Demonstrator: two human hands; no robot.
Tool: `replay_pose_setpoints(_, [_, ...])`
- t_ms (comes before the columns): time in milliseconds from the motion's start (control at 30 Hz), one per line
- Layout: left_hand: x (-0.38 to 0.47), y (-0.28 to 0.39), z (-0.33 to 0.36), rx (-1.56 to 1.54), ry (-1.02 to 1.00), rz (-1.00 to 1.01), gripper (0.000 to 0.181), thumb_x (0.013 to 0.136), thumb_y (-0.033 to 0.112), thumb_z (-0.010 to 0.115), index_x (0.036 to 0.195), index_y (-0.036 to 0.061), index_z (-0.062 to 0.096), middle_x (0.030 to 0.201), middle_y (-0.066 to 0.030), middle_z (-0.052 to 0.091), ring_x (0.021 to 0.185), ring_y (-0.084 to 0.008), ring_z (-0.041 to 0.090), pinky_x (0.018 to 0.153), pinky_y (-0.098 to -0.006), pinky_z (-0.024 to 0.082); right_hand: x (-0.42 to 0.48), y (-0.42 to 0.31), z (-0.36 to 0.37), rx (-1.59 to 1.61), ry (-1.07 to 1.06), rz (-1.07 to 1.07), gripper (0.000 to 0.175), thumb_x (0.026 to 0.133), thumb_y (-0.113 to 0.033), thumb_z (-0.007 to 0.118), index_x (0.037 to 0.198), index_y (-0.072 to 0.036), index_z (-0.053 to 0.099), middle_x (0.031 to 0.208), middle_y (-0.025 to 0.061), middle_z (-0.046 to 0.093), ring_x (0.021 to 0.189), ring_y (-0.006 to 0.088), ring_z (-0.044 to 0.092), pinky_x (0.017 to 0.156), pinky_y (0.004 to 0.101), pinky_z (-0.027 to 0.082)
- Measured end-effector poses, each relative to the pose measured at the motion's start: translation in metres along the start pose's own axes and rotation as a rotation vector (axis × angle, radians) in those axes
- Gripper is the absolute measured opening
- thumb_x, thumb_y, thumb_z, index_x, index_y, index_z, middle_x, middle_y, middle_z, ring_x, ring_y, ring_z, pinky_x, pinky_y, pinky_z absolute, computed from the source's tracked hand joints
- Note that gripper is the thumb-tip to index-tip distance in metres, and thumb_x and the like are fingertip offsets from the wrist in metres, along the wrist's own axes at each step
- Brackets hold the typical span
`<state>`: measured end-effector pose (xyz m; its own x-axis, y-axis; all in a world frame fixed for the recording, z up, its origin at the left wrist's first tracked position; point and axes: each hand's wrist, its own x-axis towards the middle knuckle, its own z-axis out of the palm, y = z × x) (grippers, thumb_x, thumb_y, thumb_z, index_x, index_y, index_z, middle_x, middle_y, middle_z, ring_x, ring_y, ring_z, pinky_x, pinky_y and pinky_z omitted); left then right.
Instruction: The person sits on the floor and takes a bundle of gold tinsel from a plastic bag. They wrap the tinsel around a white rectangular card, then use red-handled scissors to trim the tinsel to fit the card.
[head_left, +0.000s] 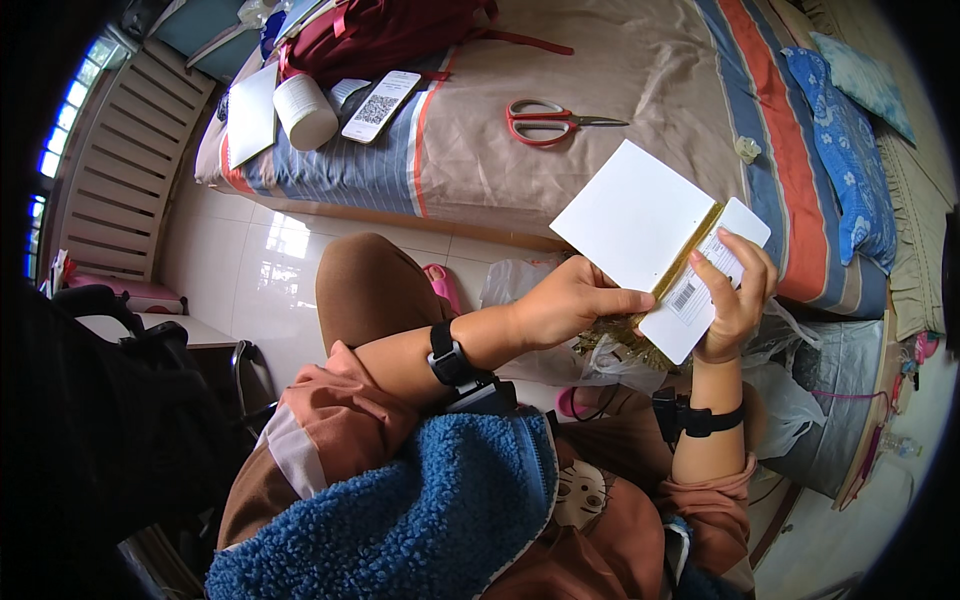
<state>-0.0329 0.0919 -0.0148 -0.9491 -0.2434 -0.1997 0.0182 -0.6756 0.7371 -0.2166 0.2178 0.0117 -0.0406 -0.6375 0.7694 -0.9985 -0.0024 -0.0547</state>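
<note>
My left hand (566, 304) grips the lower edge of a white card (637, 214), its thumb pressed beside a narrow gold glitter band (686, 251). Along the band's other side runs a white rounded strip (675, 330) bearing a printed label and a barcode. My right hand (731, 300) holds this strip from the right, fingertips on the label. Whether card and strip are one piece, I cannot tell. Gold tinsel-like fringe (637, 345) shows below the card, partly hidden by my left hand. Both hands are raised in front of the bed's near edge.
Red-handled scissors (544, 121) lie on the bed (480, 169), blades pointing right. Further left are a smartphone (381, 107), a white roll (305, 112), a white notebook (253, 116) and a dark red bag (382, 37). Clear plastic bags (780, 405) hang below my hands, beside a silver-grey box (844, 397).
</note>
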Motion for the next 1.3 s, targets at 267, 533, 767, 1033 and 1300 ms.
replay_pose_setpoints(267, [0.000,0.020,-0.016,1.246,0.167,0.986,0.024,0.082,0.013,0.074,0.103,0.0009,0.071,0.096,-0.0095,0.070,0.087,-0.0248,0.068,0.082,-0.0355,0.054,0.001,0.008,0.016,0.688,0.216,0.894,0.025,0.097,-0.003,0.057,0.121,0.001,0.058,0.121,0.0125,0.062,0.107,0.0204,0.058,0.098,0.0346,0.046])
replay_pose_setpoints(533, [-0.007,0.034,-0.014,1.606,0.060,1.471,0.029,0.076,0.018,0.069,0.103,0.0104,0.074,0.101,-0.0054,0.068,0.095,-0.0207,0.068,0.077,-0.0316,0.056,0.011,0.012,-0.025,1.712,-0.723,1.203,0.067,0.087,-0.036,0.079,0.131,0.002,0.047,0.111,0.0118,0.066,0.098,0.0154,0.066,0.085,0.0267,0.054])
replay_pose_setpoints(767, [-0.003,0.031,-0.016,1.453,0.031,1.398,0.030,0.076,0.020,0.071,0.103,0.0082,0.076,0.101,-0.0086,0.068,0.091,-0.0233,0.068,0.077,-0.0348,0.058,0.014,0.003,-0.029,1.715,-0.775,1.279,0.062,0.077,-0.006,0.084,0.131,0.000,0.056,0.115,0.0066,0.068,0.105,0.0145,0.065,0.092,0.0276,0.051])
replay_pose_setpoints(1033, [0.000,0.023,-0.019,1.308,0.004,1.295,0.034,0.075,0.024,0.073,0.103,0.0041,0.075,0.104,-0.0131,0.069,0.091,-0.0262,0.068,0.077,-0.0378,0.057,0.001,-0.008,-0.012,1.605,-0.676,1.263,0.056,0.072,0.007,0.081,0.124,-0.005,0.063,0.110,0.0011,0.070,0.097,0.0112,0.065,0.089,0.0263,0.051])
replay_pose_setpoints(1300, [0.005,0.024,-0.031,1.316,0.112,1.192,0.027,0.074,0.012,0.077,0.099,0.0073,0.073,0.099,-0.0083,0.069,0.087,-0.0242,0.067,0.073,-0.0353,0.052,0.002,-0.012,-0.009,1.410,-0.536,1.249,0.039,0.074,0.007,0.080,0.109,-0.004,0.069,0.101,0.0035,0.072,0.090,0.0115,0.067,0.085,0.0270,0.053])
